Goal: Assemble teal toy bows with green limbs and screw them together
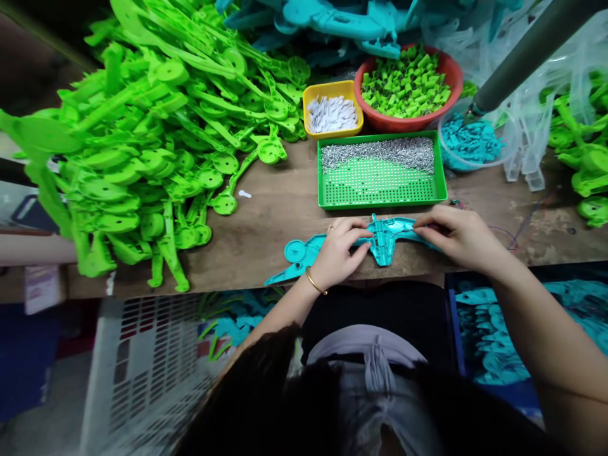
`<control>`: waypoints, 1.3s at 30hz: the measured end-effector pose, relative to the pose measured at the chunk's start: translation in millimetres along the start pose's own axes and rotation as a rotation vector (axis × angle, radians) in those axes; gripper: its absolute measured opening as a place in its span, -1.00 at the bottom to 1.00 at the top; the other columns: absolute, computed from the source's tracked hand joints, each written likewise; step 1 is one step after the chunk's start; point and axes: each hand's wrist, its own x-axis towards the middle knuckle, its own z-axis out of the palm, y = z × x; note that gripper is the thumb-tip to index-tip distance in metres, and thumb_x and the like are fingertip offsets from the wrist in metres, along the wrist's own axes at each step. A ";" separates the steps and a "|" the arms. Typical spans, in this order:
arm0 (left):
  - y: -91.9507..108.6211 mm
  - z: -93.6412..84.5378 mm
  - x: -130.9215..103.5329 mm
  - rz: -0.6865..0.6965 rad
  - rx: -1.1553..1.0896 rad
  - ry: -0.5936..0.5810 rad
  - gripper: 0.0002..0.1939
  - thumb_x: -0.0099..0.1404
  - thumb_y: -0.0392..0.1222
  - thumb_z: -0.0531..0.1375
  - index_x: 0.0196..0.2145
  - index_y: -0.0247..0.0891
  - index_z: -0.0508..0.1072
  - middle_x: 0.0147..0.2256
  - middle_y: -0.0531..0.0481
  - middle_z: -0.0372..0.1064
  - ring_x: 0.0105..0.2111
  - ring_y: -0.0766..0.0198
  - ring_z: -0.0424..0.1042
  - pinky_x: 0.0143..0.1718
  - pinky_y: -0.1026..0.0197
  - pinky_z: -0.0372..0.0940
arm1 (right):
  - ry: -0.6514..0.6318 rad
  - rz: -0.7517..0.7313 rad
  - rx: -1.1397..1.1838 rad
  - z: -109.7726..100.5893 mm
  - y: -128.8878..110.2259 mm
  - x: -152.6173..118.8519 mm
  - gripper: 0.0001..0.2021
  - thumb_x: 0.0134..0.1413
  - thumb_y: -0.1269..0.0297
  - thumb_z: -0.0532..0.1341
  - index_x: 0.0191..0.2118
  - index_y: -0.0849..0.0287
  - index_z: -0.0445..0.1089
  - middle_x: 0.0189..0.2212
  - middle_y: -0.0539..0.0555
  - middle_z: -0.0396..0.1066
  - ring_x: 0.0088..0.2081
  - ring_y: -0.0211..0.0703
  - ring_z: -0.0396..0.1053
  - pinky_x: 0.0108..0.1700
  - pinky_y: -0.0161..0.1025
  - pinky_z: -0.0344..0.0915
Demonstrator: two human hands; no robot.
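A long turquoise plastic half-shell (382, 242) lies near the table's front edge, its ribbed inside facing up. Its round disc end (295, 251) points left. My left hand (339, 248) is closed over the shell left of its middle, thumb and fingers pressed on it. At the shell's right arm, my right hand (458, 234) has thumb and forefinger pinched together against the part. What sits between those fingertips is too small to tell. Thin wires (515, 239) run over the table just right of that hand.
A pile of lime-green plastic parts (156, 145) covers the left. Behind the shell stand a green basket of screws (382, 201), a yellow tray (308, 130), a red bowl (406, 121) and a clear tub (510, 152). A dark pole (532, 57) slants in from upper right.
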 end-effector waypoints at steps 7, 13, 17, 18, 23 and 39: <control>0.2 0.6 -0.2 -0.019 0.012 -0.026 -0.90 0.27 -0.29 0.18 -0.24 -0.26 0.46 -0.13 -0.10 0.39 -0.07 0.14 0.34 -0.01 0.00 0.26 | 0.000 0.031 0.143 8.3 -3.1 2.1 -0.84 0.14 0.24 0.15 -0.33 0.15 0.45 -0.42 0.03 0.45 -0.40 -0.24 0.35 -0.33 -0.30 0.22; 0.2 0.8 0.2 -0.041 0.019 -0.057 -0.90 0.27 -0.27 0.19 -0.24 -0.27 0.47 -0.13 -0.11 0.39 -0.07 0.12 0.34 -0.01 -0.02 0.25 | -0.085 0.197 -0.334 20.4 -6.8 5.2 -0.77 0.20 0.20 0.08 -0.26 0.15 0.45 -0.27 0.08 0.48 -0.29 -0.10 0.40 -0.39 -0.24 0.11; 0.4 1.5 0.6 -0.055 0.039 -0.080 -0.90 0.26 -0.26 0.20 -0.25 -0.28 0.48 -0.11 -0.12 0.38 -0.04 0.11 0.32 0.01 -0.02 0.24 | -0.180 0.202 -0.552 20.4 -23.0 10.9 -0.72 0.26 0.19 0.00 -0.23 0.16 0.43 -0.24 0.11 0.45 -0.30 -0.10 0.40 -0.48 -0.22 -0.09; 0.3 1.8 0.6 -0.057 0.045 -0.085 -0.89 0.26 -0.25 0.20 -0.25 -0.28 0.48 -0.10 -0.13 0.37 -0.04 0.11 0.32 0.01 -0.02 0.24 | -0.194 0.188 -0.587 21.0 -26.9 12.5 -0.72 0.27 0.20 -0.01 -0.23 0.17 0.42 -0.25 0.12 0.44 -0.30 -0.11 0.40 -0.49 -0.22 -0.12; -0.6 2.1 0.7 -0.059 0.057 -0.086 -0.87 0.26 -0.23 0.21 -0.23 -0.30 0.48 -0.07 -0.16 0.33 -0.01 0.11 0.29 0.04 0.00 0.25 | -0.226 0.101 -0.641 28.0 -35.5 18.0 -0.70 0.30 0.25 -0.06 -0.25 0.20 0.39 -0.31 0.14 0.41 -0.32 -0.10 0.40 -0.50 -0.21 -0.19; -2.4 3.1 1.1 -0.049 0.069 -0.098 -0.88 0.27 -0.21 0.21 -0.27 -0.31 0.49 -0.09 -0.16 0.34 -0.02 0.09 0.31 0.02 -0.02 0.26 | -0.207 0.287 -0.524 24.3 -28.7 16.1 -0.76 0.22 0.24 0.01 -0.24 0.16 0.40 -0.25 0.13 0.49 -0.32 -0.08 0.44 -0.47 -0.23 0.00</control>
